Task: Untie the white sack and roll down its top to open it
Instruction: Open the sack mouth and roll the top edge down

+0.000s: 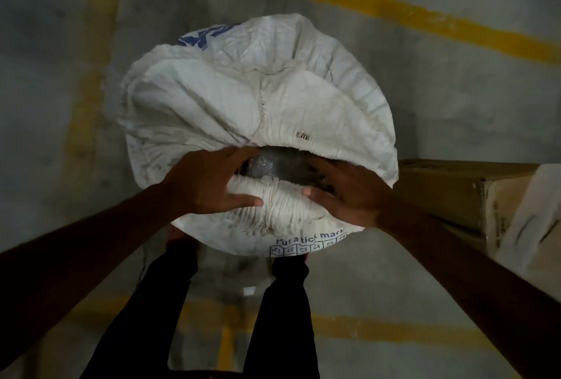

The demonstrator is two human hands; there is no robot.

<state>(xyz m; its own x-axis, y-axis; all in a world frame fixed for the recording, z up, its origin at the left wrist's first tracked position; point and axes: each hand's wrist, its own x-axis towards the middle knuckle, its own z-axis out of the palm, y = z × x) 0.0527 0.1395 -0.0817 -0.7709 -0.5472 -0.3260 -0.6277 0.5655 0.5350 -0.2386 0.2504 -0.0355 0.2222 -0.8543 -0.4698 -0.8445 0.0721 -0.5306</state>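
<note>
On grey concrete floor (425, 99) crossed by yellow lines (394, 11): white sack (243, 99), standing upright between camera and a cardboard box (449, 193) at right, just in front of two legs in black trousers (273, 318). Top already gathered into a thick rolled rim (273, 199) of bunched folds, with a dark mouth (279, 166) open in the middle and something shiny, like clear plastic, inside; contents otherwise too dim to tell. Blue print on far side, blurred; on near side, blue words "Put a tick mark" above a row of boxes C1 to C6.

Left hand (209, 187) clamped over near-left part of rim: fingers hooked over the edge into the mouth, thumb pressed flat along outer folds. Right hand (349, 196) likewise on near-right part of rim: fingers curled inward over the edge, thumb against outer folds. Both hands closed around bunched cloth, thumbs pointing toward each other, near but apart. Bare forearms reaching in from lower corners. No tie visible.
</note>
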